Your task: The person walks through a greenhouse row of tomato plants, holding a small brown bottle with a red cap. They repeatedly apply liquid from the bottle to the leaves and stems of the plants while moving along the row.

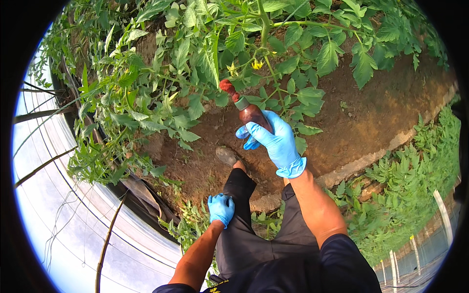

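Observation:
My right hand (278,141), in a blue disposable glove, grips a small bottle (252,114) stained dark red inside. The bottle tilts up and to the left, with a green collar (242,103) and a red-coated, knobbly tip (228,87). Just above that tip hangs a pale yellow tomato flower (232,69); a brighter yellow flower (257,65) is a little to the right. Both belong to a leafy tomato plant (264,27). My left hand (221,210), also blue-gloved, rests on my dark trouser leg (240,186); its fingertips are hidden.
Tomato foliage (124,84) crowds the left and top. Bare soil (351,110) runs between the plants, bounded by a pale raised edge (366,161). More plants (414,183) grow at right. White plastic sheeting (121,241) with poles and wires curves along the left.

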Demonstrator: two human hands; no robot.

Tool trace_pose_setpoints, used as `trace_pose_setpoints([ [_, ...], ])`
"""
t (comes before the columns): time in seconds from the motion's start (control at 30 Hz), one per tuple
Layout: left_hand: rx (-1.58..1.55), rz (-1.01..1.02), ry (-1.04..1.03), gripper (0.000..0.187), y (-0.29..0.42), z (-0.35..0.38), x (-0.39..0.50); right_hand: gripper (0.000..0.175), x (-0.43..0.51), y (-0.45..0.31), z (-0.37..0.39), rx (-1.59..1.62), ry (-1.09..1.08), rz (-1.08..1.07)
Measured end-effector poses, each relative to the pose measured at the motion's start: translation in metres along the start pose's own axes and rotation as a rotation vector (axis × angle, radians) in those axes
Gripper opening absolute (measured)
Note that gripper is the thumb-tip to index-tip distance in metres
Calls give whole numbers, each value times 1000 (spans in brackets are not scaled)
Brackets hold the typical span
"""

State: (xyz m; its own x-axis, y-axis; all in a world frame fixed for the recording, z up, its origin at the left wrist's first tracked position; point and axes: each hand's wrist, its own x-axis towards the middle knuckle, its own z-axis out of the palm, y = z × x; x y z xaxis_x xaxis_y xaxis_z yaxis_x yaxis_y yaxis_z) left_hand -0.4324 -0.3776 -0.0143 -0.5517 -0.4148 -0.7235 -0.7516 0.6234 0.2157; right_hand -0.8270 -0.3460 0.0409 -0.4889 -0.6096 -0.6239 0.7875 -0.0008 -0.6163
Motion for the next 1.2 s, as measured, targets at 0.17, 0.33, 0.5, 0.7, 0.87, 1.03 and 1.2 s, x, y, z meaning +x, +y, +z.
trace_pose_setpoints([
  [0.17, 73, 4, -29, 24, -2, -10, 7, 38, -40, -3, -16, 16, -43, 19],
  [0.33, 199, 53, -5, 29, 1, -13, 17, 50, -80, -16, -43, 170, -87, 7],
  [0.5, 360, 112, 14, 32, 29, -25, 27, 47, -117, -60, -81, 242, -117, -34],
  [0.7, 442, 120, -55, 34, 95, -48, 47, 54, -145, -112, -150, 185, 47, -194],
  [0.87, 285, 272, 54, 29, 181, -86, 83, 52, -160, -170, -206, 228, 188, -311],
  [1.03, 26, 493, 64, 15, 320, -137, 130, 59, -148, -220, -266, 64, 307, -460],
  [1.2, -106, 748, -23, 14, 435, -151, 137, 58, -116, -282, -303, -18, 378, -572],
])
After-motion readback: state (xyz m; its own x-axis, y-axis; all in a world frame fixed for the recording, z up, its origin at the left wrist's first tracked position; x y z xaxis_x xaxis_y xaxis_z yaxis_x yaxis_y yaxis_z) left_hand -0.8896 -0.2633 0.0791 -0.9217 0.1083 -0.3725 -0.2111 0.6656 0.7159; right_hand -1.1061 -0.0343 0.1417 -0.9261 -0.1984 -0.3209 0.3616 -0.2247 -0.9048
